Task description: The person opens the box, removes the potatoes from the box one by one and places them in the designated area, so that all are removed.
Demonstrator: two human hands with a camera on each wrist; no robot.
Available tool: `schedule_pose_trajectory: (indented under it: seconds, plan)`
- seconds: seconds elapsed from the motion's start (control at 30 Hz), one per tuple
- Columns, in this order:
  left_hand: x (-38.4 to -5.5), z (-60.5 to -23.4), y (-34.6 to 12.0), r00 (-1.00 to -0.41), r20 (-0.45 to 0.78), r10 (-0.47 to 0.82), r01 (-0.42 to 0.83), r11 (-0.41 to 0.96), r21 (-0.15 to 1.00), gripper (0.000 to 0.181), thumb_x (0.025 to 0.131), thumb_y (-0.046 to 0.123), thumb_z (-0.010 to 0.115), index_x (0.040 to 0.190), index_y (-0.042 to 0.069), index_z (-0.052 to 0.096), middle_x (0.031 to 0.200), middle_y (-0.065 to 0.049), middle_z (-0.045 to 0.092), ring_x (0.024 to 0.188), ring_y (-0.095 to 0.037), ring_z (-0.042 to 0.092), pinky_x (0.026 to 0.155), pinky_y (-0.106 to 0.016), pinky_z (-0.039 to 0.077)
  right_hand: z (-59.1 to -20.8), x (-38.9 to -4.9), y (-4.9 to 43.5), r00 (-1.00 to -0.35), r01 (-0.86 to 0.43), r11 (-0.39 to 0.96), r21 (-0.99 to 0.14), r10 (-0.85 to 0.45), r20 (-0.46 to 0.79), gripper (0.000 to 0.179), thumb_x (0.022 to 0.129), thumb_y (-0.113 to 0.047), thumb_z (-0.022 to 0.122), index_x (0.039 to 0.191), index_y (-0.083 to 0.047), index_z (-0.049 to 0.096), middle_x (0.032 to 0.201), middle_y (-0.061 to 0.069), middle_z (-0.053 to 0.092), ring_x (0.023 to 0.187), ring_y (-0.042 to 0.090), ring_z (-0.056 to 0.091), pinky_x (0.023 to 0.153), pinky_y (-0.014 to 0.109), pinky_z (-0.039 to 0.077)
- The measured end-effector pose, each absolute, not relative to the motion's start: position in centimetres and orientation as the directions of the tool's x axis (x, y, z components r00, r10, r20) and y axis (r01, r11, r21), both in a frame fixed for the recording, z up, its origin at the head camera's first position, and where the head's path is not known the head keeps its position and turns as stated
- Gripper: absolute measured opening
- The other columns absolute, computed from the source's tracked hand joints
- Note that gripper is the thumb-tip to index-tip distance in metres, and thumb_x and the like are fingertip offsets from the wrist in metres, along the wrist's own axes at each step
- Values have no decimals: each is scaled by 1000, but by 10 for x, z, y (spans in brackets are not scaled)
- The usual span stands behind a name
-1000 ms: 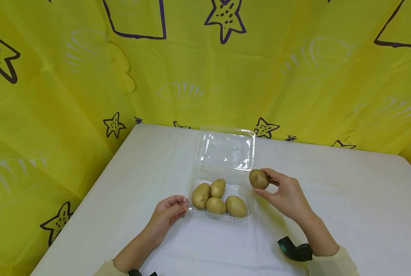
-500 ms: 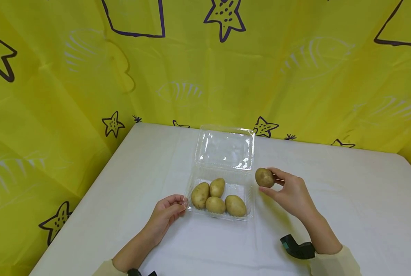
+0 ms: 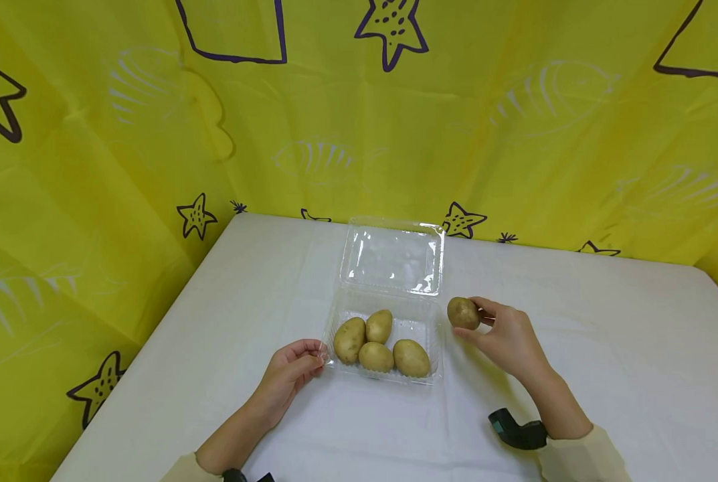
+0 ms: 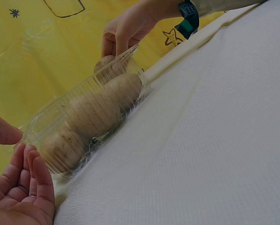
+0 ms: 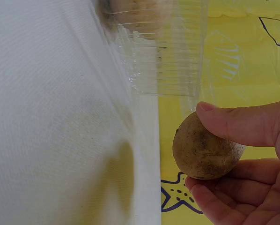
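A clear plastic clamshell box [image 3: 415, 328] lies on the table with its lid [image 3: 393, 260] folded back, and several potatoes [image 3: 376, 357] rest in its base. My left hand [image 3: 298, 367] pinches the box's front left corner; the left wrist view shows thumb and fingertips [image 4: 21, 146] meeting at the rim. Just right of the box, my right hand [image 3: 504, 337] holds one more potato [image 3: 463, 313] between thumb and fingers. The right wrist view shows this potato [image 5: 205, 150] raised off the table, with brown marks on its skin.
A white cloth covers the table [image 3: 623, 348]. Behind and to the left hangs a yellow curtain [image 3: 334, 100] printed with stars and fish, its lower edge close behind the open lid. A dark wrist device [image 3: 518, 430] sits by the right sleeve.
The right hand has shifted right with its potato, from over the box's right edge to just outside it, then dipped slightly. The left hand keeps its hold on the corner.
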State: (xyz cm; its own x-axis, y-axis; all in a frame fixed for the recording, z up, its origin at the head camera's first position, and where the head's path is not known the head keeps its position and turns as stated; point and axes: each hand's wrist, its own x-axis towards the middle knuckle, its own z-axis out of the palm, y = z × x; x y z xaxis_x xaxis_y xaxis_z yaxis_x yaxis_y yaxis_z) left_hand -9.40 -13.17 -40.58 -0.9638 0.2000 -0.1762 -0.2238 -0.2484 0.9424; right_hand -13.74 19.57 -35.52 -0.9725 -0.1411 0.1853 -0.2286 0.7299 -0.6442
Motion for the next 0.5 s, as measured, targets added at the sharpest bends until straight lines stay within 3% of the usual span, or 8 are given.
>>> schedule_pose_trajectory:
  seconds: [0.5]
  plan:
    - [-94, -406, -132, -962, -178, 208, -229, -254, 940, 16, 84, 0, 52, 98, -7, 51, 88, -4, 56, 80, -11, 54, 74, -22, 46, -367, -142, 196, -980, -196, 756, -625, -125, 156, 46, 72, -13, 77, 109, 8, 60, 100, 23, 63, 90, 36, 61, 73, 44, 49]
